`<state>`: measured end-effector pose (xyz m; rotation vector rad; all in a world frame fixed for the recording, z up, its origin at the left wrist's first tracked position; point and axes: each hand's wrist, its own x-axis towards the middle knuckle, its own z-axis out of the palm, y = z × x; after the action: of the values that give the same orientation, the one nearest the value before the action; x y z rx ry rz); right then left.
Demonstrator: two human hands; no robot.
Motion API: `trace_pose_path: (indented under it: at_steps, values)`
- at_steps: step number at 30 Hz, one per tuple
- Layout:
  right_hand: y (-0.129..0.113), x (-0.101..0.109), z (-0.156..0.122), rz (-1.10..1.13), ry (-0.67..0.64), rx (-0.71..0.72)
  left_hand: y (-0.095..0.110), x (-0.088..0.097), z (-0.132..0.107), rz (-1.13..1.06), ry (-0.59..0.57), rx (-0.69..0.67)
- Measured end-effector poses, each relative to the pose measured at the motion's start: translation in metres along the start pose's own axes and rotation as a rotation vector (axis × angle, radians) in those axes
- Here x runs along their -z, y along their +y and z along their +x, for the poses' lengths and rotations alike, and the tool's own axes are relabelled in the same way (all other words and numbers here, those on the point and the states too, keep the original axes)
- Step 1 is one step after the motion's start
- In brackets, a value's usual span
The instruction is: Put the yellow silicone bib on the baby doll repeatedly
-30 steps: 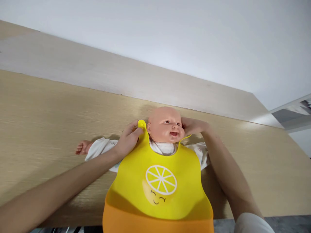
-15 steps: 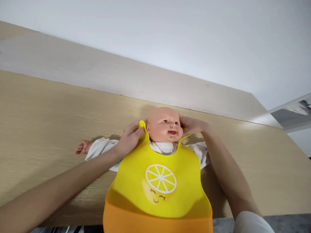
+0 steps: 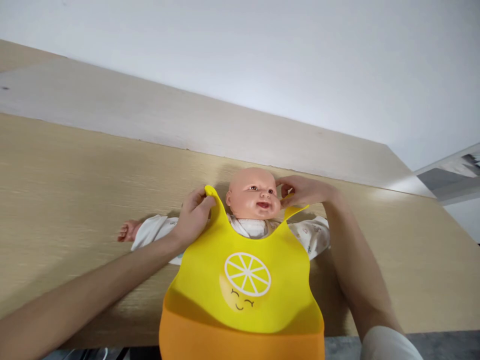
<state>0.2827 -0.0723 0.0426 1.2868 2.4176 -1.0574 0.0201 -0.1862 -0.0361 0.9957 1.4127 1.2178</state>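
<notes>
Right at the grip, the left hand (image 3: pixel 193 215) pinches one strap (image 3: pixel 210 194) of the yellow bib (image 3: pixel 245 280), and the right hand (image 3: pixel 303 191) pinches the other strap (image 3: pixel 294 212). Between them sits the doll (image 3: pixel 255 200), with the bib spread below on its chest. The doll lies on the wooden table (image 3: pixel 75 190). Level, even tension on both straps should keep the bib centred and off the chin.

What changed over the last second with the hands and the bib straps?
The right hand has come out from behind the doll's head, bringing its strap end forward beside the cheek. The left hand has pulled the other strap tip slightly away from the head. Unchanged: both hands grip the bib, which covers the doll lying on the table.
</notes>
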Motion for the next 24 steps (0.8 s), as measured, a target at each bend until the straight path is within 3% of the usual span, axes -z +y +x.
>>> trace_pose_path:
  at_steps: [3, 6, 9, 14, 17, 19, 21, 24]
  values:
    - [-0.005, 0.006, -0.017, 0.077, 0.158, 0.033, 0.006, 0.003, -0.002, 0.000, 0.069, -0.120]
    - [-0.021, 0.002, -0.029, 0.215, 0.276, 0.175, 0.016, 0.007, -0.007, -0.002, 0.081, -0.320]
    - [-0.049, -0.013, -0.034, 0.277, 0.274, 0.359, 0.025, 0.009, -0.021, 0.003, 0.059, -0.438]
    - [-0.094, -0.047, -0.036, 0.124, 0.254, 0.604, 0.040, 0.000, -0.065, -0.014, -0.060, -0.462]
    - [-0.104, -0.061, -0.042, 0.084, 0.345, 0.662, 0.051, -0.002, -0.085, -0.018, -0.101, -0.658]
    - [-0.103, -0.062, -0.051, 0.102, 0.418, 0.624, 0.059, 0.002, -0.087, 0.031, -0.086, -0.749]
    - [-0.095, -0.055, -0.067, 0.071, 0.420, 0.534, 0.068, 0.007, -0.081, 0.109, -0.080, -0.708]
    - [-0.065, -0.038, -0.111, -0.063, 0.368, 0.381, 0.077, 0.010, -0.063, 0.262, -0.236, -0.417]
